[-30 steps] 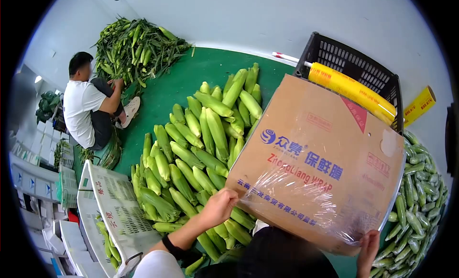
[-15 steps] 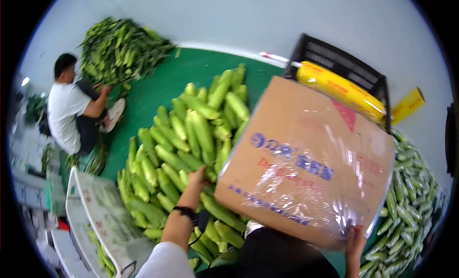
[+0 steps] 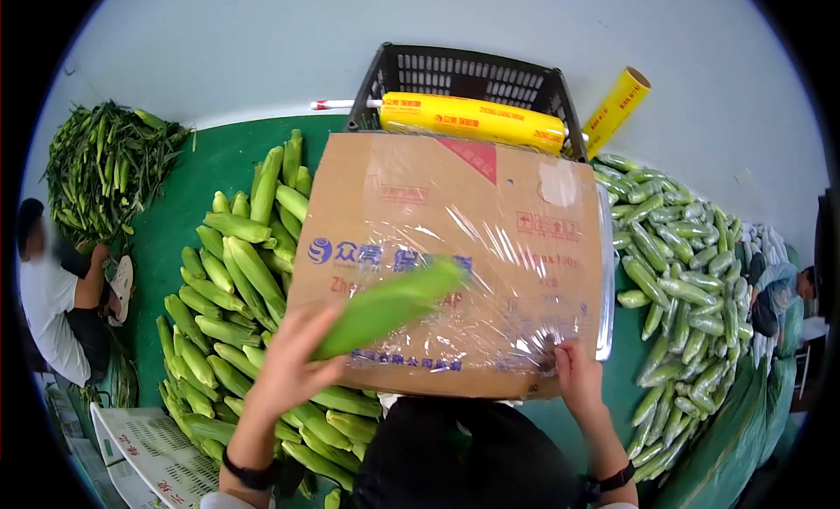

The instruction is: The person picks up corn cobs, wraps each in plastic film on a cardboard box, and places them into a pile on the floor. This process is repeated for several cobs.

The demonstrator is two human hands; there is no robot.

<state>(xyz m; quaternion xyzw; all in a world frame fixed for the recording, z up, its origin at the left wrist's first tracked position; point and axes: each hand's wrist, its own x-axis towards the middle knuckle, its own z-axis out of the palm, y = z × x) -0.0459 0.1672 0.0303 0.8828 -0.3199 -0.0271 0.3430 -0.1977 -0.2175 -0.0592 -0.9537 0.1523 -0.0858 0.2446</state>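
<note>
My left hand (image 3: 293, 356) grips the near end of a green ear of corn (image 3: 389, 306), slightly blurred, which slants over the cardboard box (image 3: 420, 177). Clear cling film (image 3: 525, 338) lies wrinkled across the printed box top. At the box's lower right, the fingers of my right hand (image 3: 579, 378) are pinched together on the film, where its creases gather. A heap of husked-in corn ears (image 3: 223, 290) lies left of the box, close to my left forearm.
Behind the box stands a black crate (image 3: 477, 72) with a yellow film roll (image 3: 472, 115) across it. Another yellow roll (image 3: 617, 111) leans on the wall. Wrapped corn (image 3: 691, 290) is piled right. Left are a white crate (image 3: 149, 448), a leafy heap (image 3: 109, 163) and a seated person (image 3: 57, 308).
My left hand has come up from the corn heap with an ear and now holds it over the box. The view has turned right and levelled; my right hand stays at the box's near right corner.
</note>
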